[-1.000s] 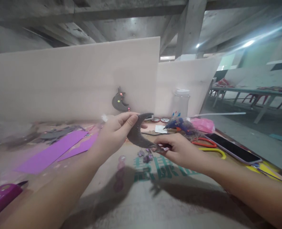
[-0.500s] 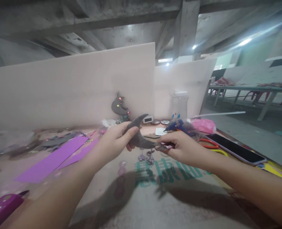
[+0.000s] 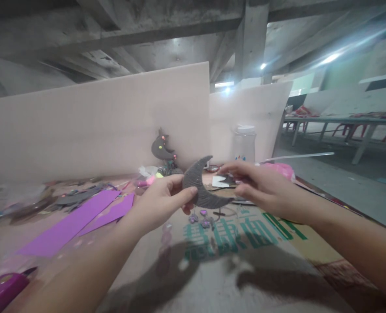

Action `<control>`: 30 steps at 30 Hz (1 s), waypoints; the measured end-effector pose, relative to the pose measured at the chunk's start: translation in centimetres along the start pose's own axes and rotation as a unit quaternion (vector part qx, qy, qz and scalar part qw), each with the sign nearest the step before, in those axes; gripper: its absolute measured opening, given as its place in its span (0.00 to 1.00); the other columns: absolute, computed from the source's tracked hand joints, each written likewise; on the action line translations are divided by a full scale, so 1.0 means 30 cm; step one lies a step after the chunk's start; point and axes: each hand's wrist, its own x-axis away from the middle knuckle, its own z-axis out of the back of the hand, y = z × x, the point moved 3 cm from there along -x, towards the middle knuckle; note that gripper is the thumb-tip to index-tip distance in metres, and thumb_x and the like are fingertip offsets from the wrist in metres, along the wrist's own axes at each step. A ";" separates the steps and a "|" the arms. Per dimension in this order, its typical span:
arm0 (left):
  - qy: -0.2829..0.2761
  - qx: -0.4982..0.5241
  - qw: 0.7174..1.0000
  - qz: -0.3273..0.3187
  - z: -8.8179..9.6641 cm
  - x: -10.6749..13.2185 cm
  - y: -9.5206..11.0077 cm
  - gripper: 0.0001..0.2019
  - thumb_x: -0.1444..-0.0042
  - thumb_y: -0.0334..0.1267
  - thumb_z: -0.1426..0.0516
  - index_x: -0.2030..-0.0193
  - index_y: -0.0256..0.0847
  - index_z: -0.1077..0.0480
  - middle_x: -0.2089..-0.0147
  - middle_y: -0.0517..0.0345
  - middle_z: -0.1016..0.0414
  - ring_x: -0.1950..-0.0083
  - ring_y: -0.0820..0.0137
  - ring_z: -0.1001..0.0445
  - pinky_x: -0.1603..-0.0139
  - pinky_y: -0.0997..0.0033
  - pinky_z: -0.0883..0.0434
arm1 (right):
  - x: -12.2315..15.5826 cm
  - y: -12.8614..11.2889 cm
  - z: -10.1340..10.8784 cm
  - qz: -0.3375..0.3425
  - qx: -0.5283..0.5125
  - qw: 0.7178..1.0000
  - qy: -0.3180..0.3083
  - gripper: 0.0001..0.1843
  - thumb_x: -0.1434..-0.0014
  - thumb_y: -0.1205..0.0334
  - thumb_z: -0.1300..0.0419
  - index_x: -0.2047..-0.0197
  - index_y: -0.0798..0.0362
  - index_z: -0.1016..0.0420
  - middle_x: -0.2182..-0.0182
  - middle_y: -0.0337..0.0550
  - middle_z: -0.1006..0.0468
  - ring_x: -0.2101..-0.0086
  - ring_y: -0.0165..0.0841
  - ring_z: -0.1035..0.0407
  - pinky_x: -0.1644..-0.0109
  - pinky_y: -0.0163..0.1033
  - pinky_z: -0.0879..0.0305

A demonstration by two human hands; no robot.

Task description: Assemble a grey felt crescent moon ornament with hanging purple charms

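My left hand (image 3: 168, 198) pinches a dark grey crescent moon (image 3: 196, 184) between thumb and fingers at its rounded left side. Fine lines like wound thread run across the moon's surface. Its lower tip points right, towards my right hand (image 3: 254, 184). That hand has its thumb and fingers apart, with nothing visibly held. Small purple flower charms (image 3: 205, 221) show just below the moon; whether they hang from it I cannot tell. A white piece (image 3: 219, 181) lies beyond the moon, left of my right fingers.
A second grey moon with coloured pins (image 3: 162, 147) stands against the pale partition (image 3: 114, 121). Purple sheets (image 3: 69, 221) lie to the left, near a magenta-handled cutter (image 3: 7, 287). A clear jar (image 3: 245, 145) and a pink bag (image 3: 281, 170) are at the back right.
My right hand has let go of the moon's lower tip, and its fingers have spread and moved slightly up and right. My left hand keeps hold of the moon, which has shifted slightly right.
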 end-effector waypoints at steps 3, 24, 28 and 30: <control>-0.016 0.033 0.999 0.002 -0.030 0.009 0.009 0.10 0.40 0.40 0.44 0.68 0.37 0.29 0.74 0.62 0.30 0.73 0.75 0.30 0.71 0.77 0.31 | 0.017 -0.037 0.026 0.113 0.090 0.983 0.113 0.15 0.32 0.56 0.48 0.49 0.53 0.28 0.60 0.48 0.19 0.65 0.35 0.26 0.64 0.37 0.34; -0.007 -0.067 0.997 -0.023 -0.061 0.041 0.043 0.10 0.38 0.39 0.46 0.66 0.38 0.28 0.73 0.61 0.28 0.72 0.73 0.28 0.70 0.75 0.32 | 0.008 -0.015 -0.056 0.189 0.170 0.958 0.134 0.13 0.32 0.65 0.49 0.51 0.57 0.25 0.64 0.49 0.18 0.67 0.35 0.25 0.66 0.37 0.33; -0.014 -0.067 0.997 -0.023 -0.060 0.043 0.039 0.09 0.38 0.38 0.46 0.66 0.38 0.27 0.74 0.62 0.29 0.72 0.73 0.29 0.70 0.75 0.32 | 0.009 0.004 -0.066 0.171 0.145 0.967 0.122 0.13 0.32 0.64 0.49 0.50 0.55 0.25 0.61 0.48 0.18 0.65 0.34 0.24 0.64 0.36 0.32; -0.017 -0.049 0.999 -0.016 -0.058 0.041 0.035 0.09 0.38 0.38 0.46 0.66 0.38 0.28 0.73 0.62 0.29 0.72 0.74 0.29 0.70 0.75 0.32 | 0.009 0.007 -0.064 0.163 0.119 0.972 0.121 0.13 0.31 0.63 0.49 0.50 0.54 0.25 0.61 0.49 0.18 0.63 0.34 0.24 0.62 0.36 0.31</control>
